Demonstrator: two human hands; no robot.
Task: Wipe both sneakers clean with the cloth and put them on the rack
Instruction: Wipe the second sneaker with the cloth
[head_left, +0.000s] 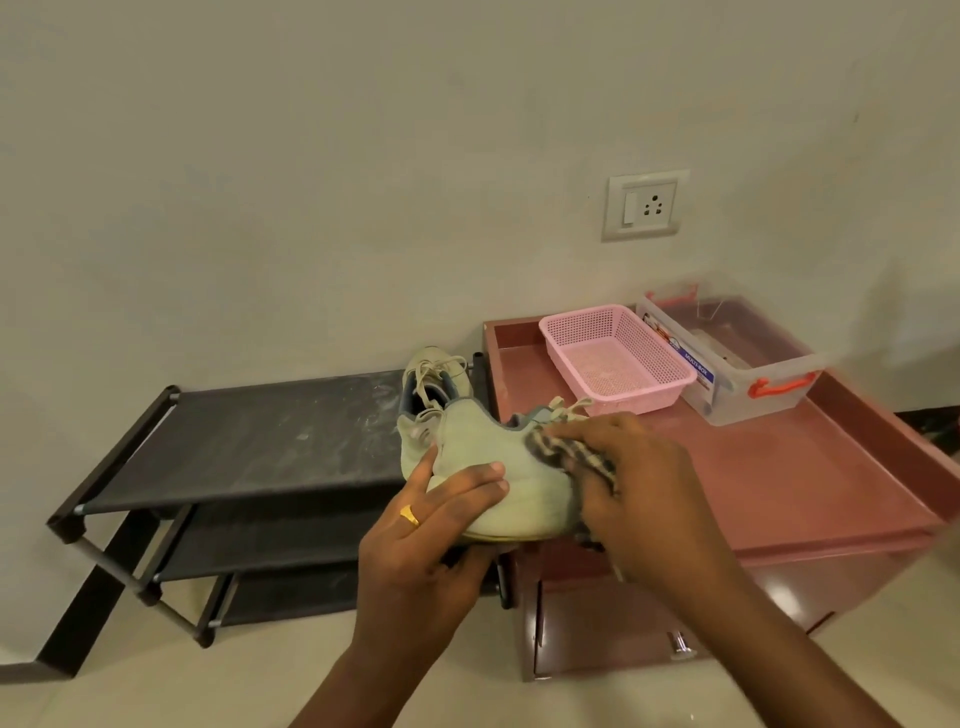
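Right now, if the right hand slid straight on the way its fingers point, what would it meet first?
The held sneaker: the right hand presses the cloth against its side. Past it likely lies the second sneaker on the rack, though depth is unclear.

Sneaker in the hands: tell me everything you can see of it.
The held sneaker is pale green-beige and suede-like, with a blue-grey collar lining and beige laces. It is off the rack, side up, heel to the left. The left hand grips its heel end. The right hand presses a striped cloth against its front, hiding the toe.
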